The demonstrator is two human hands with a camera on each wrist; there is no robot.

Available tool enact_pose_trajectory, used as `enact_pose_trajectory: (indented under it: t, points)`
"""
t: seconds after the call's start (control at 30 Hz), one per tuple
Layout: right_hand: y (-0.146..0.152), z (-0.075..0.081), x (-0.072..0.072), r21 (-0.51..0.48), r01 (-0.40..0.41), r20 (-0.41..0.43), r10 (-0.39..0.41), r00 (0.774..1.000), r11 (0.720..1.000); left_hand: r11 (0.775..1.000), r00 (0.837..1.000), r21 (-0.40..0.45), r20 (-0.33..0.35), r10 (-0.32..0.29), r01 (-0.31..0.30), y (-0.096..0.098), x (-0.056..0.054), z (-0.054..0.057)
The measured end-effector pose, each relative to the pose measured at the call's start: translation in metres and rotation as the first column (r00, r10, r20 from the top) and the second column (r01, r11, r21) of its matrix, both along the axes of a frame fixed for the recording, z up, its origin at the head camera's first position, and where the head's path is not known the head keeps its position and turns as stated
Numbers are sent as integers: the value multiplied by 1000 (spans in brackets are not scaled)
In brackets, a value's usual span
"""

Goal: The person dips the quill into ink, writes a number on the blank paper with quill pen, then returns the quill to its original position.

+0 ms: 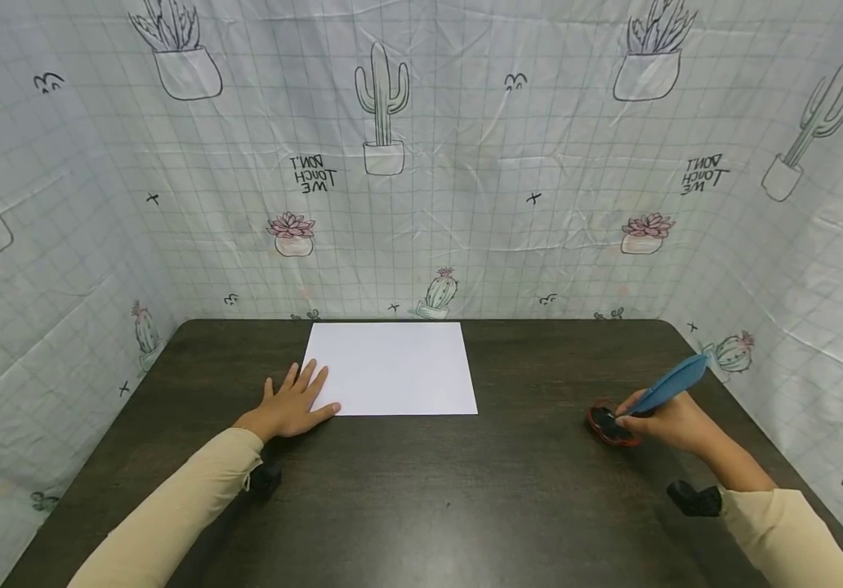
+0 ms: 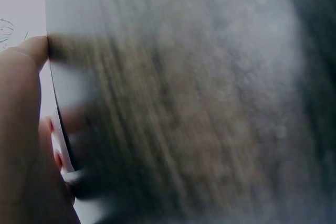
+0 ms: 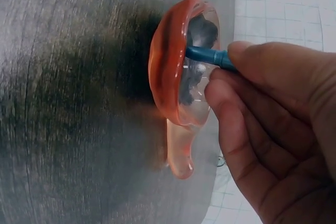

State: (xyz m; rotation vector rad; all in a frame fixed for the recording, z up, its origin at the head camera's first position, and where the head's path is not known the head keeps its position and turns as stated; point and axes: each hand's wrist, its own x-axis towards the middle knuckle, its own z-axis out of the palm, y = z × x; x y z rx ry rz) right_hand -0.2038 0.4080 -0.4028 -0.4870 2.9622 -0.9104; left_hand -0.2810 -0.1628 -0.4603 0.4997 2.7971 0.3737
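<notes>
My left hand [image 1: 291, 411] rests with spread fingers on the lower left corner of a white sheet of paper [image 1: 399, 367]. In the right wrist view, the thumb and fingers of my right hand [image 3: 278, 93] pinch a blue quill pen [image 3: 207, 56] near its tip. The pen's feather [image 1: 675, 382] slants up to the right in the head view. Its tip dips into a small translucent orange dish [image 3: 165, 72] with a short handle [image 3: 181, 153]. Dark ink [image 3: 203, 29] lies inside the dish. The left wrist view is mostly blurred tabletop.
A dark wooden table [image 1: 407, 490] carries the paper and the dish. Pale fabric [image 1: 466, 106] printed with cacti hangs behind it and along both sides. A black wrist device [image 1: 693, 498] sits under each sleeve.
</notes>
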Motion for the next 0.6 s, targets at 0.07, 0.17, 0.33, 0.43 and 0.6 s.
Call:
enact_pose_trajectory:
  t: [0.07, 0.17, 0.33, 0.43, 0.6]
  points:
    - [0, 0, 0, 16, 13, -4, -13, 1000, 1000, 1000, 1000, 2, -1, -2, 2, -1, -1, -2]
    - [0, -1, 1, 41, 39, -5, -38, 999, 998, 1000, 1000, 2, -2, -6, 6, -2, -2, -4]
    - [0, 0, 0, 39, 32, 2, -32, 999, 999, 1000, 1000, 15, -4, -3, 3, -1, 0, 0]
    - [-2, 1, 0, 32, 27, 13, -27, 1000, 999, 1000, 1000, 16, -14, -3, 3, -1, 1, 1]
    - [-3, 2, -1, 29, 33, 17, -34, 999, 999, 1000, 999, -5, -31, -6, 6, 0, 2, 1]
